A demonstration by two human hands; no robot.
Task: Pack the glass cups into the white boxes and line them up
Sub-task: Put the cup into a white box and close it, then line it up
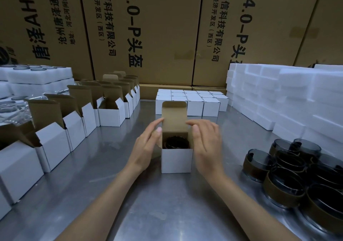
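With a cup (176, 143) already down inside the open box (176, 160) mid-worktop (167, 203), left hand (146, 146) and right hand (206, 142) flank it, each grip apart, likely to fold its flaps shut.

Your shiny metal counter (167, 203), open white boxes (111, 113) on your left, shut white boxes (193, 102) at the back, one open box (176, 160) in the middle, foam blocks (278, 100) and dark glass cups (289, 174) on your right

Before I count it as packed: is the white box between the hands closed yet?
Open. The white box has its lid flap standing upright, and a dark glass cup shows inside.
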